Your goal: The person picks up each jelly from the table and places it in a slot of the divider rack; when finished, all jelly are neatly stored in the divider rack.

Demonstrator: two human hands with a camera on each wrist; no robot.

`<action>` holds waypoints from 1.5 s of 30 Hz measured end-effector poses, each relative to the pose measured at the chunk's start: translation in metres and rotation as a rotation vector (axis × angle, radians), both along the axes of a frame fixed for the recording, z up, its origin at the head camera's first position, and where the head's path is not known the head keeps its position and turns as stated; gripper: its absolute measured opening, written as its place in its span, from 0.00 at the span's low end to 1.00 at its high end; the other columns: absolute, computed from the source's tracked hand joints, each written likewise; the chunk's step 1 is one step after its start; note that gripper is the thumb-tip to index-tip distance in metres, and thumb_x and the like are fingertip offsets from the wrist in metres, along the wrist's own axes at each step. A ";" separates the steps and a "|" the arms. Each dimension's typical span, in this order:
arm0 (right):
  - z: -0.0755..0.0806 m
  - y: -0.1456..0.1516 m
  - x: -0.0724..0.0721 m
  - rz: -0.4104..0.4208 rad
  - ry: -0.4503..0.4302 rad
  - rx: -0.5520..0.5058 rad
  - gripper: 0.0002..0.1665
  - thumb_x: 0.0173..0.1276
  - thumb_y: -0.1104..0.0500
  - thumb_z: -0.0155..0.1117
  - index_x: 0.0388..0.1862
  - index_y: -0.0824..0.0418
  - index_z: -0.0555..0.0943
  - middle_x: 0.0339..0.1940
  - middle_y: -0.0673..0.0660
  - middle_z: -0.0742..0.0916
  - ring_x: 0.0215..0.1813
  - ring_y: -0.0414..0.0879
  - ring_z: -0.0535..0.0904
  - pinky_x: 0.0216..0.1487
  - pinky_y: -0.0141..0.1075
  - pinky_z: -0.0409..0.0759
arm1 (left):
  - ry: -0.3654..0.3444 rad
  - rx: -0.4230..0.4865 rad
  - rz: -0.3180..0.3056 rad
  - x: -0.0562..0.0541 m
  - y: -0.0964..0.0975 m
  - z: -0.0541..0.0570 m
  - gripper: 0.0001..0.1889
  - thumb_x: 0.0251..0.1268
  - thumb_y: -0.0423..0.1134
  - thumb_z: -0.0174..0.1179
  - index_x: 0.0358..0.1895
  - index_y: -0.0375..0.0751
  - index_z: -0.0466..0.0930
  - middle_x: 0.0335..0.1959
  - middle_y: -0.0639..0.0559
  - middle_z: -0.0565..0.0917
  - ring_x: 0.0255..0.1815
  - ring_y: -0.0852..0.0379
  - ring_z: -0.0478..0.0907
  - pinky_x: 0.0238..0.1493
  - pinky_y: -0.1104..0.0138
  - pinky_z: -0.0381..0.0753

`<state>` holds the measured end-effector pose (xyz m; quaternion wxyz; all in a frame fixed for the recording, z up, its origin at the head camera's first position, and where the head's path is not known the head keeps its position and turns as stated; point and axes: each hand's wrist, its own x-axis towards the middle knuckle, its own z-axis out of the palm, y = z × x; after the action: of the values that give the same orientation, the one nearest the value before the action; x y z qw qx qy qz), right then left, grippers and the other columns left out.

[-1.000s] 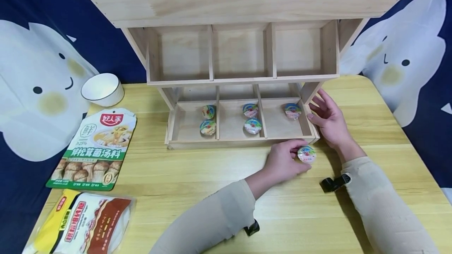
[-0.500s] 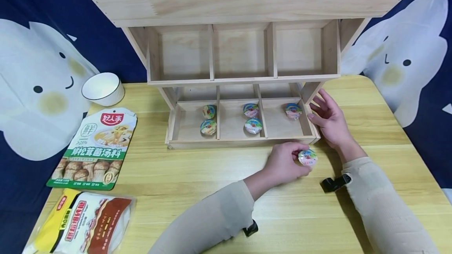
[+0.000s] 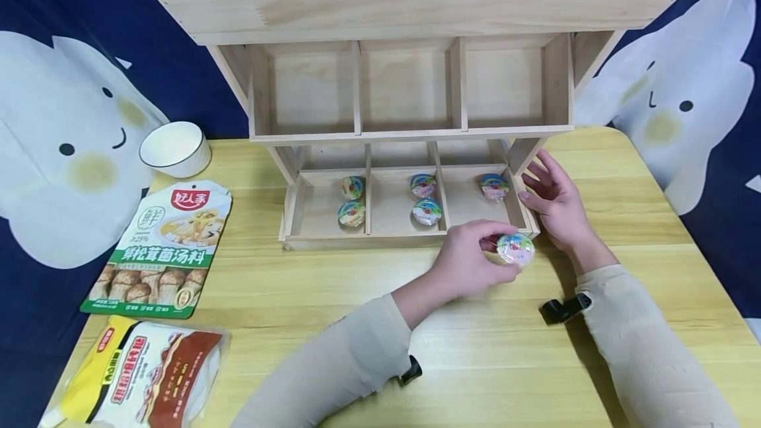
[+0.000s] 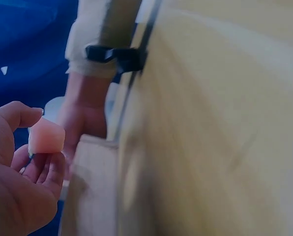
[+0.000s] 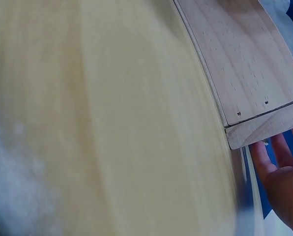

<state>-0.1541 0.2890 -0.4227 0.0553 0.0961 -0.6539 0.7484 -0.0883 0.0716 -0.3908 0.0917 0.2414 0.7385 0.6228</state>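
Between its thumb and fingers my left hand (image 3: 466, 259) pinches a small jelly cup (image 3: 516, 249) with a colourful foil lid, just in front of the lowest wooden tray. From the side, in the left wrist view, that jelly cup (image 4: 47, 136) looks pink and translucent. My right hand (image 3: 555, 203) rests against the right side of the rack, its thumb touching the tray's side. More jelly cups stand in the bottom tray (image 3: 368, 241): two in the left compartment, two in the middle (image 3: 426, 211), and one in the right (image 3: 493, 187).
The tiered wooden rack (image 3: 410, 12) overhangs the bottom tray, with a divided middle tier (image 3: 410, 136). On the left side of the table (image 3: 309, 302) are a white bowl (image 3: 174, 148), a soup-seasoning pouch (image 3: 159, 249) and a yellow-and-white packet (image 3: 139, 372).
My left hand, still pinching the jelly cup, has dipped slightly and then risen a little towards the bottom tray. My right hand has stayed at the rack's side.
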 end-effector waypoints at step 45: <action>0.003 -0.001 0.000 0.039 -0.062 -0.132 0.48 0.65 0.87 0.45 0.77 0.51 0.66 0.65 0.53 0.78 0.64 0.50 0.72 0.58 0.31 0.76 | -0.114 -0.390 0.138 -0.081 0.030 -0.002 0.27 0.42 0.37 0.82 0.52 0.48 0.87 0.38 0.61 0.85 0.38 0.68 0.77 0.40 0.77 0.73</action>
<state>-0.1537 0.2882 -0.4195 0.0265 0.0820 -0.6027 0.7933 -0.1692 0.1017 -0.3929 0.1353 0.1322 0.8536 0.4854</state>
